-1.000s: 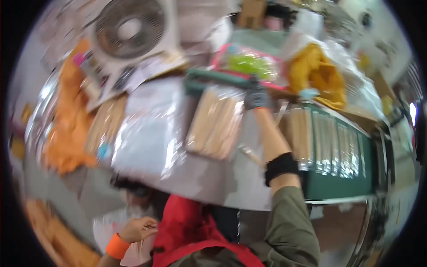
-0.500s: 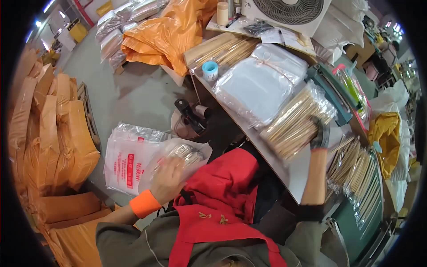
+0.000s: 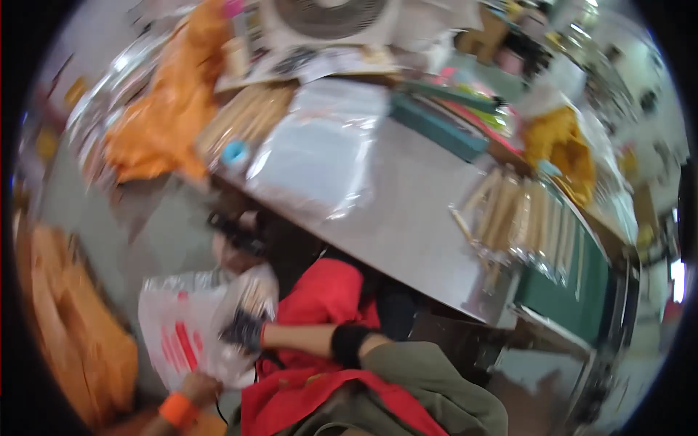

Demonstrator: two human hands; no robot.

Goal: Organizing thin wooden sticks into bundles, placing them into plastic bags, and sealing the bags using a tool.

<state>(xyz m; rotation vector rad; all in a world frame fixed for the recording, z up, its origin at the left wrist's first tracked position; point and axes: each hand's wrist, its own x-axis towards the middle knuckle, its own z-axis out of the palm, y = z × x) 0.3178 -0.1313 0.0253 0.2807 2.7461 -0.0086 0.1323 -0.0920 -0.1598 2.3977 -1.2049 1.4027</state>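
At my lower left, my right hand (image 3: pixel 243 331), in a dark glove, is closed over a bundle of thin wooden sticks (image 3: pixel 256 296) at the mouth side of a white plastic bag (image 3: pixel 161 312) with red print. Clear plastic covers part of the bundle, and motion blur softens its outline. Just below, my left hand (image 3: pixel 200 387), bare with an orange wristband, pinches the bag's near edge. The bag hangs beside the red apron (image 3: pixel 327 291) on my lap.
On the table (image 3: pixel 407 211) lie a stack of clear plastic bags (image 3: pixel 320 145), a blue tape roll (image 3: pixel 235 153), a teal sealer-like device (image 3: pixel 440 127) and several wrapped stick bundles (image 3: pixel 516 218). A fan (image 3: pixel 331 18) stands behind. Orange sacks (image 3: pixel 69 312) fill the left side.
My right hand has crossed from the table to the bag; the stick bundle it touched there has left the table. My left hand has moved down to the bag's near edge. The view has turned right.
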